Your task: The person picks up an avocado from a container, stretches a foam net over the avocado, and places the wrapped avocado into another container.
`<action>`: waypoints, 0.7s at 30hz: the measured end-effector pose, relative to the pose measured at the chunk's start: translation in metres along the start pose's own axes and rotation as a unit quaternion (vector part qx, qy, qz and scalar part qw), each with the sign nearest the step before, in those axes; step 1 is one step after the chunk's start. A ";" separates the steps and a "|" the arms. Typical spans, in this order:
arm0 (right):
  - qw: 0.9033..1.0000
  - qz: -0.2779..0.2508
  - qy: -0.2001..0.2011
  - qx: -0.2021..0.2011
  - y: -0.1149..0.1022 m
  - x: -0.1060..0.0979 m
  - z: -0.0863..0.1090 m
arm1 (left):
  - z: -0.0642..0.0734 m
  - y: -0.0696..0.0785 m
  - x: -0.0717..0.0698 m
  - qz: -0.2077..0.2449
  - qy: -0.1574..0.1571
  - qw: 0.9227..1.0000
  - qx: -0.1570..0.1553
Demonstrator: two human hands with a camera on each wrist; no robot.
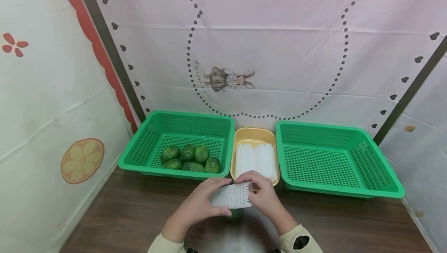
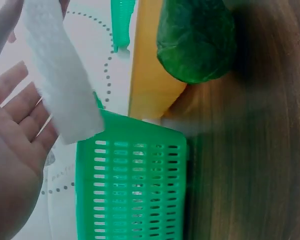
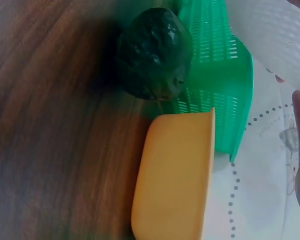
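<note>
In the head view, my left hand [image 1: 200,202] grips a white foam net sleeve [image 1: 230,197], thumb below and fingers above. Bent fingers of my right hand [image 1: 261,194] hold the sleeve's right end, around its opening. The same sleeve [image 2: 62,75] slants past the left palm [image 2: 15,165] in the left wrist view. Under the hands a dark green, glossy, avocado-like fruit [image 3: 154,54] lies on the table; only a little of this fruit [image 1: 235,215] shows from the head, the sleeve covering the rest.
A green basket [image 1: 176,174] at the left holds several similar green fruits [image 1: 188,160]. Between it and an empty green basket [image 1: 343,193] at the right stands a yellow tray [image 1: 256,132] with stacked white foam sleeves [image 1: 255,160]. A printed cloth [image 1: 279,59] hangs behind.
</note>
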State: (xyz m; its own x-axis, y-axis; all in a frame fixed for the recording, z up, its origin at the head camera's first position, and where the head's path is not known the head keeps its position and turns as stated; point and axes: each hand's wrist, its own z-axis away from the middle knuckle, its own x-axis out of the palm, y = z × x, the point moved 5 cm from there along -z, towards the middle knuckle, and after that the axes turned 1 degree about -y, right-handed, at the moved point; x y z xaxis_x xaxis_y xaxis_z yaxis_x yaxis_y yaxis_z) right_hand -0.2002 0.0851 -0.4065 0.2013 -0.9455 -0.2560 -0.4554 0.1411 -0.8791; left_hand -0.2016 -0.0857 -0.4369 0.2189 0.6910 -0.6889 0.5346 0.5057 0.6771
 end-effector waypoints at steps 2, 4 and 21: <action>1.000 -0.010 0.007 0.004 0.012 0.001 0.000 | -0.001 -0.002 0.001 0.008 -0.002 1.000 -0.009; 1.000 -0.018 0.013 0.006 0.022 0.001 0.001 | -0.001 -0.004 0.003 0.012 0.000 1.000 -0.017; 0.991 0.038 -0.031 0.127 0.056 0.002 0.012 | 0.004 -0.020 0.005 0.041 0.049 0.998 -0.018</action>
State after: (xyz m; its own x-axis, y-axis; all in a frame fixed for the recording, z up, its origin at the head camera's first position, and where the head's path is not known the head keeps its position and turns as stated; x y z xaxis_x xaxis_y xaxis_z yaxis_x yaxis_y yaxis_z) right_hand -0.2149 0.0943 -0.4615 0.2314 -0.9108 -0.3420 -0.2406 0.2870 -0.9272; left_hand -0.2078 -0.0946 -0.4551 0.1791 0.7773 -0.6031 0.4882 0.4620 0.7405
